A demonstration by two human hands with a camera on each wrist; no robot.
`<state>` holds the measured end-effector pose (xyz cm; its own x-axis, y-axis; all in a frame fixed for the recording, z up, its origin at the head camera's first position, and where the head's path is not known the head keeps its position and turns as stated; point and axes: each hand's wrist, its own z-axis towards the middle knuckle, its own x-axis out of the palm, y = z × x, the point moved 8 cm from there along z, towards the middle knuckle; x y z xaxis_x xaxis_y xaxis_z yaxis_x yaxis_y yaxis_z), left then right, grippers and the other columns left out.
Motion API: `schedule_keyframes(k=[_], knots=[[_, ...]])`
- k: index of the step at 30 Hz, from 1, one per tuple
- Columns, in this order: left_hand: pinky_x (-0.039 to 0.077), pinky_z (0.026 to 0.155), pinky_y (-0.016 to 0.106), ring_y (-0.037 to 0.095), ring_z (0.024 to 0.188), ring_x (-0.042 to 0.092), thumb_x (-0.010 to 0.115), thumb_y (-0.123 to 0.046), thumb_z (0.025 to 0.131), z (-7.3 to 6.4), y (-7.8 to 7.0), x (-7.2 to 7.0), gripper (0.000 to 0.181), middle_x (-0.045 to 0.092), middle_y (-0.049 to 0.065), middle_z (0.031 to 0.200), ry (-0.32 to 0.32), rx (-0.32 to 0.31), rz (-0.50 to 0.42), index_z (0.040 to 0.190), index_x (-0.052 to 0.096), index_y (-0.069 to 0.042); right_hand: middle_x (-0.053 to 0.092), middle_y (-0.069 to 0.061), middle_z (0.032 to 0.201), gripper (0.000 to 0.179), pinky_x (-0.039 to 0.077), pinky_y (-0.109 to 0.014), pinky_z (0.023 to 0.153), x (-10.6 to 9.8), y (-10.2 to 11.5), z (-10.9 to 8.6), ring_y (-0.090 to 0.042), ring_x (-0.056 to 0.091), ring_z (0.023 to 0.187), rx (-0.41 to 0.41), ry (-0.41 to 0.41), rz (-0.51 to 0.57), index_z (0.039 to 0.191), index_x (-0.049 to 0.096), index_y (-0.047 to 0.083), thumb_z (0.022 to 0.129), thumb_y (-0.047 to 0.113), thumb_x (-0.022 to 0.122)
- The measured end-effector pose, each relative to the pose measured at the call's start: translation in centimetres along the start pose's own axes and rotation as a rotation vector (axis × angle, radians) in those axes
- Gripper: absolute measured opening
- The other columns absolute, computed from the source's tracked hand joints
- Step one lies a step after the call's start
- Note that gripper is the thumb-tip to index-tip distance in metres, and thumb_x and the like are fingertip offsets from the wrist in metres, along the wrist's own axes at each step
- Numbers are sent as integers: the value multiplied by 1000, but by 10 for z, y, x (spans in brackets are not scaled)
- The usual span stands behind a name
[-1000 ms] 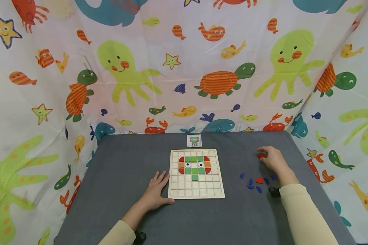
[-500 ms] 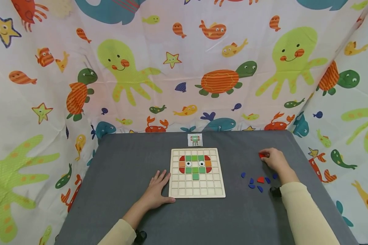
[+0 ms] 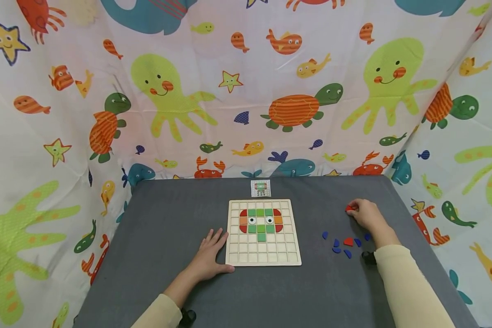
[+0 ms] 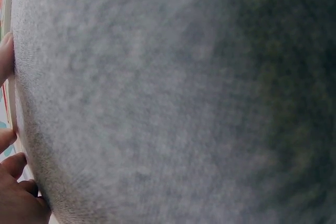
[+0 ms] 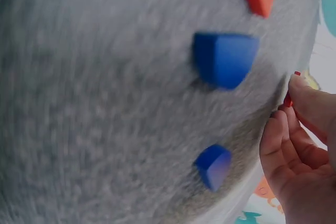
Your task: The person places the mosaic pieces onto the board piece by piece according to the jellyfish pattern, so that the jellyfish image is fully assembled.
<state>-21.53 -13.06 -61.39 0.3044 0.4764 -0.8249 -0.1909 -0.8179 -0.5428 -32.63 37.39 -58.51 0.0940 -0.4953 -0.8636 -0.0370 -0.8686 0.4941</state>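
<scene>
At the right of the table my right hand (image 3: 366, 214) pinches a small red mosaic piece (image 5: 288, 99) between thumb and fingers; much of the piece is covered by them. My left hand (image 3: 207, 256) lies with spread fingers at the left edge of a pale wooden grid board (image 3: 246, 258), its thumb by the lower left corner. On the board, green, orange and red pieces and two eye discs form a face-like pattern. Nearer than the right hand lie another red piece (image 3: 348, 241) and several blue pieces (image 5: 226, 59). In the left wrist view, fingertips (image 4: 13, 165) show beside the board's rim.
Behind the board a small picture card (image 3: 260, 188) shows a similar coloured pattern on a grid. The grey tabletop (image 3: 303, 296) ends at a curtain (image 3: 246, 59) printed with sea animals, which also runs along both sides.
The right hand's fingers have closed on the far red piece and lifted it slightly, then lowered a little. The left hand stays at the board. The view shifted slightly.
</scene>
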Motion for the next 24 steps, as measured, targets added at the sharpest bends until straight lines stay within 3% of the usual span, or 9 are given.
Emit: schedule_keyframes(k=[10,24], knots=[[14,123,62,38,157,6,87,-54,73,0,3,4,112,20,9,169,9,2,2,161,29,-17,72,-20,102,27,55,-53,81,2,47,-21,-33,68,90,-101,-69,40,115,70,-4,96,14,70],[14,123,62,38,157,6,87,-52,73,0,2,3,111,21,10,169,2,-8,-9,161,30,-16,69,-15,102,21,58,-45,77,36,138,-47,-27,67,87,-309,-101,64,109,74,0,90,9,76]])
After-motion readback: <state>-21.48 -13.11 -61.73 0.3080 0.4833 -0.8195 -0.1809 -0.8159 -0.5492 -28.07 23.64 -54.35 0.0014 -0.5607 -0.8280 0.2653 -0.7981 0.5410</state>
